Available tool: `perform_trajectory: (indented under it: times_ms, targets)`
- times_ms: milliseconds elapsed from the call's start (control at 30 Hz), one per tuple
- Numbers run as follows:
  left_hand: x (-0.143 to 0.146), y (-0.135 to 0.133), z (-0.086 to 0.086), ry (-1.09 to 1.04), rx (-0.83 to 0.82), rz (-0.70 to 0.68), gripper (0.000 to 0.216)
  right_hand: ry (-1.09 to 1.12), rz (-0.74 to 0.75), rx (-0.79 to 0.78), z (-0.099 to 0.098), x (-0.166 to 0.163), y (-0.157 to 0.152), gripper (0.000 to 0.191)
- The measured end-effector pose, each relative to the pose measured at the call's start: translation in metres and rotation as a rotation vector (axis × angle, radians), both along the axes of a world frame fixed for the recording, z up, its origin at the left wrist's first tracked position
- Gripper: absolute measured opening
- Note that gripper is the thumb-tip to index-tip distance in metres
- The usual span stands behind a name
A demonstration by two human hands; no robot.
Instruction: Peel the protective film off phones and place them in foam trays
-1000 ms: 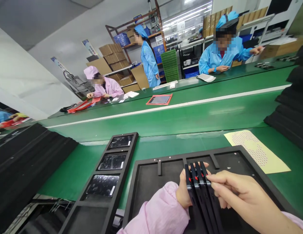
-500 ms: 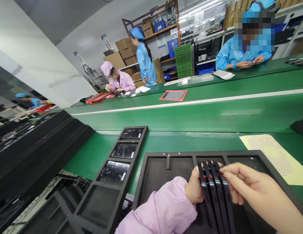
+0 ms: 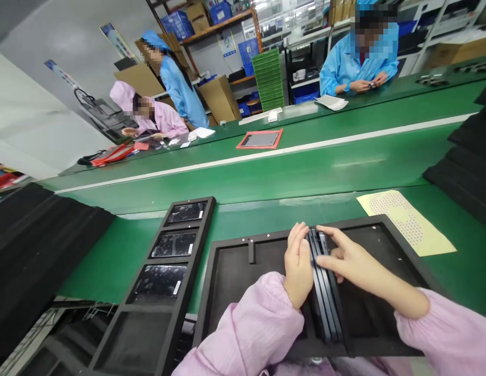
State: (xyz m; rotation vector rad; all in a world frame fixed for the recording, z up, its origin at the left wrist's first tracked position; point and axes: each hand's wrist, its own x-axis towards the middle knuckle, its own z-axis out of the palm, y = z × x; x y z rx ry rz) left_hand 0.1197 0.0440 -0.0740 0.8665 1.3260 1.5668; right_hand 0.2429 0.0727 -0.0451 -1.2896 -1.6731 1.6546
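Note:
A stack of black phones [image 3: 324, 292] stands on edge in the big black foam tray [image 3: 235, 282] in front of me. My left hand [image 3: 298, 263] is wrapped round the stack's left side, fingers closed against it. My right hand [image 3: 350, 258] presses on the stack's right side near its far end, thumb and fingers pinching the edges. Both sleeves are pink.
A narrow black tray [image 3: 170, 271] with three phones in its pockets lies to the left. A yellow dotted sheet [image 3: 405, 222] lies at right. Black foam stacks flank both sides. A red-framed tablet [image 3: 260, 139] rides the green belt; several workers sit and stand beyond.
The stack of phones went down from a raised, fanned hold into the tray, and both hands closed in on it. The view tilted downward.

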Motion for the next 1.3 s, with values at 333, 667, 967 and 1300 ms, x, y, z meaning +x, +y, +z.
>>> perform_trajectory:
  times_ms: [333, 667, 967, 1300]
  targets:
    - [-0.004, 0.019, 0.001, -0.171, -0.077, -0.053, 0.018, 0.143, -0.032, -0.024, -0.025, -0.006, 0.01, 0.054]
    - [-0.017, 0.024, -0.001, -0.134, -0.109, -0.239, 0.017, 0.212, -0.054, -0.023, -0.037, -0.004, 0.014, 0.053]
    - [-0.018, 0.027, -0.003, -0.027, -0.033, -0.291, 0.012, -0.281, 0.329, 0.984, -0.001, 0.017, -0.007, 0.048]
    - [-0.015, 0.011, 0.007, -0.111, 0.195, -0.204, 0.029, -0.293, 0.708, 1.324, 0.013, 0.033, -0.025, 0.029]
